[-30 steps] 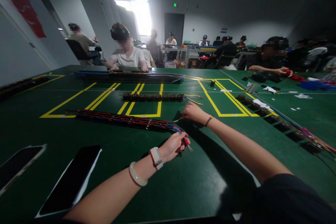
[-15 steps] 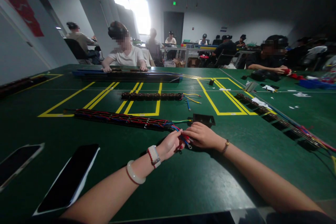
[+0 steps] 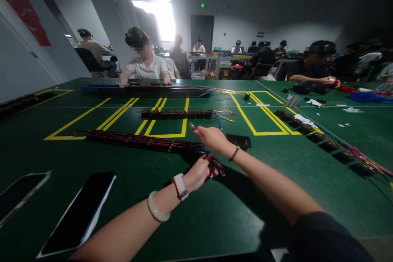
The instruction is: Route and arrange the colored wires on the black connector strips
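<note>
A long black strip with red and blue wires [image 3: 144, 141] lies across the table in front of me. At its right end my left hand [image 3: 201, 172] is closed on blue wires [image 3: 218, 167], one tipped with a metal ring terminal. My right hand [image 3: 211, 138] is raised just above that end, pinching a red wire [image 3: 194, 128] whose metal terminal points up and left. Just behind my right wrist sits a black rectangular frame piece [image 3: 239, 141]. Part of the wires is hidden by my hands.
A shorter black strip [image 3: 178, 114] with coloured leads lies farther back among yellow tape outlines. Two phones [image 3: 81, 213] rest at the left. Another wired strip [image 3: 328, 141] lies at the right. Across the table a person [image 3: 144, 61] handles a long dark bundle [image 3: 147, 90].
My right hand has moved up and left from beside my left hand, drawing the red wire with it. My left hand has stayed nearly still on the blue wires.
</note>
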The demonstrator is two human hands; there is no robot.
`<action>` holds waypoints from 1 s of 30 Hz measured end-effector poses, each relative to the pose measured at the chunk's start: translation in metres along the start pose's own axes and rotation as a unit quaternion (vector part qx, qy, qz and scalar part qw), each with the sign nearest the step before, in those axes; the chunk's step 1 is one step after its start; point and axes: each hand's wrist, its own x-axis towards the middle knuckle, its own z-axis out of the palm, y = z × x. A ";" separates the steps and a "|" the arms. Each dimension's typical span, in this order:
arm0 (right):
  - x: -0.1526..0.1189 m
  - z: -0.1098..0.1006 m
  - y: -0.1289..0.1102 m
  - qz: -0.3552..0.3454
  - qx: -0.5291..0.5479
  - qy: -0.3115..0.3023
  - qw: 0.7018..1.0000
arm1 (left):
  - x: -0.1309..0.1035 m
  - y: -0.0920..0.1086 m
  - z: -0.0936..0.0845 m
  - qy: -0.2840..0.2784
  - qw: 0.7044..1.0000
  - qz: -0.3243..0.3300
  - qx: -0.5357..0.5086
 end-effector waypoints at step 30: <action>-0.057 0.049 0.087 -0.119 -0.127 0.122 0.977 | -0.011 0.033 0.005 0.032 0.985 -0.024 0.170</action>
